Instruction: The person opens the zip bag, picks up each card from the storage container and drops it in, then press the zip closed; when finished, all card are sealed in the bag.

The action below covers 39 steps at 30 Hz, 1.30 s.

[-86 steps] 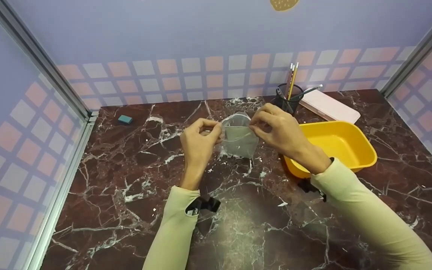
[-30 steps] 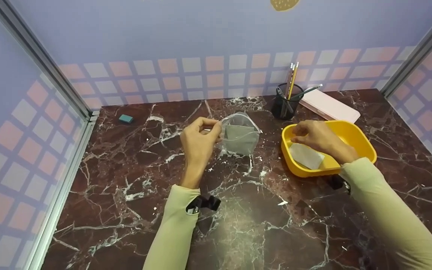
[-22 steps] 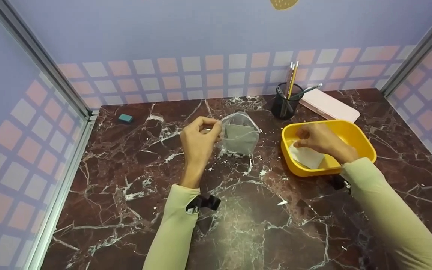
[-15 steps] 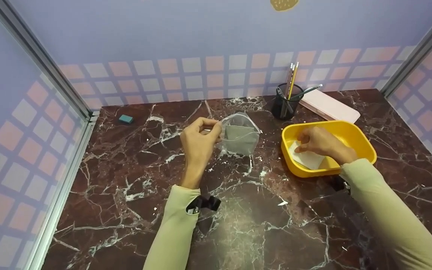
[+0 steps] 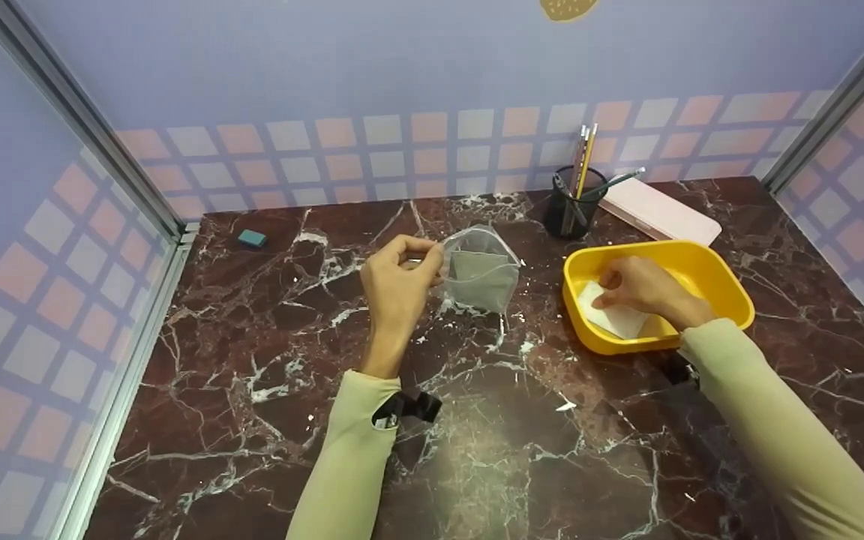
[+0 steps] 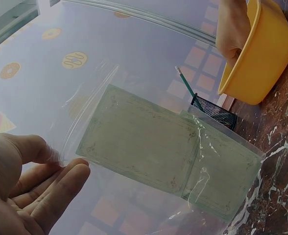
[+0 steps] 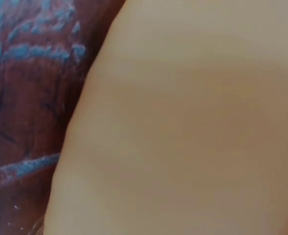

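Note:
My left hand (image 5: 400, 277) pinches the left edge of the mouth of a clear plastic zip bag (image 5: 483, 281), which hangs upright over the table with its top gaping. Inside the bag, two overlapping pale green cards (image 6: 139, 142) with a printed border show in the left wrist view. My right hand (image 5: 646, 285) reaches down into the yellow bin (image 5: 709, 289), thumb and fingers curled at the edge of a pale card (image 5: 622, 321) lying there. In the right wrist view the bin's wall (image 7: 183, 137) fills most of the picture and hides those fingers.
Behind the bin stands a black mesh cup (image 5: 571, 214) of pencils, beside a pale pink case (image 5: 661, 210). A teal eraser-like block (image 5: 251, 238) lies at the back left of the dark marbled table (image 5: 267, 427). Walls close off the back and sides.
My right hand has left the bag's mouth and gone right into the bin, then lower onto the pale card, which now looks brighter. The left hand keeps its place with the bag.

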{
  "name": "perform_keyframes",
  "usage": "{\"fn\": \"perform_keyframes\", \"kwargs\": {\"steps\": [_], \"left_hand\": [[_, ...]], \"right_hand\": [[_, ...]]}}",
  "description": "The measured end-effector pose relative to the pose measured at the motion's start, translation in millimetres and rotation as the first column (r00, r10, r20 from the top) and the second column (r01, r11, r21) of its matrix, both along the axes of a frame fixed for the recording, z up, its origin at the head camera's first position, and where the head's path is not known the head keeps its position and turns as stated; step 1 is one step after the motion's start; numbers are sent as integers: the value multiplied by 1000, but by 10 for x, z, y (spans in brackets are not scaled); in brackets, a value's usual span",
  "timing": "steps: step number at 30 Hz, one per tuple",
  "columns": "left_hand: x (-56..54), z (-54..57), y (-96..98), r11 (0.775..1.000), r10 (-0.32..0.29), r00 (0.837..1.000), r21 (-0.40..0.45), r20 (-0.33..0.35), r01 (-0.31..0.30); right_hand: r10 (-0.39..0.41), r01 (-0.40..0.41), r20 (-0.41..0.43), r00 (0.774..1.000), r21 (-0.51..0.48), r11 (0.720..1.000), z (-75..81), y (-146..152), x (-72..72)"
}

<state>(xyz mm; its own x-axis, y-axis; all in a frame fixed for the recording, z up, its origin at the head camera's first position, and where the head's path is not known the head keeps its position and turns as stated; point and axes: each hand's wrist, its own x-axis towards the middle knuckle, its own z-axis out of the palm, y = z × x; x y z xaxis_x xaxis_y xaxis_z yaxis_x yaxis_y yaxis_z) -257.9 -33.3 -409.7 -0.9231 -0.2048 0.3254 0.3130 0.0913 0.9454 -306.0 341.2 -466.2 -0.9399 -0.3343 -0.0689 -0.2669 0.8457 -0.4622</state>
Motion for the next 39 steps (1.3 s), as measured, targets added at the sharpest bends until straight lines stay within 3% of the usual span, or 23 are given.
{"fn": "perform_keyframes", "kwargs": {"steps": [12, 20, 30, 39], "left_hand": [[0, 2, 3, 1000, -3, 1000, -5, 4, 3], [6, 6, 13, 1000, -3, 1000, -21, 4, 3], [2, 3, 10, 1000, -7, 1000, -10, 5, 7], [7, 5, 8, 1000, -14, 1000, 19, 10, 14]], "right_hand": [[-64, 66, 40, 997, -55, 996, -31, 29, -23], [-64, 66, 12, 998, -118, 991, 0, 52, -16], [-70, 65, -50, 996, -99, 993, 38, 89, -17], [-124, 113, -64, 990, -145, 983, 115, 74, 14]]}}
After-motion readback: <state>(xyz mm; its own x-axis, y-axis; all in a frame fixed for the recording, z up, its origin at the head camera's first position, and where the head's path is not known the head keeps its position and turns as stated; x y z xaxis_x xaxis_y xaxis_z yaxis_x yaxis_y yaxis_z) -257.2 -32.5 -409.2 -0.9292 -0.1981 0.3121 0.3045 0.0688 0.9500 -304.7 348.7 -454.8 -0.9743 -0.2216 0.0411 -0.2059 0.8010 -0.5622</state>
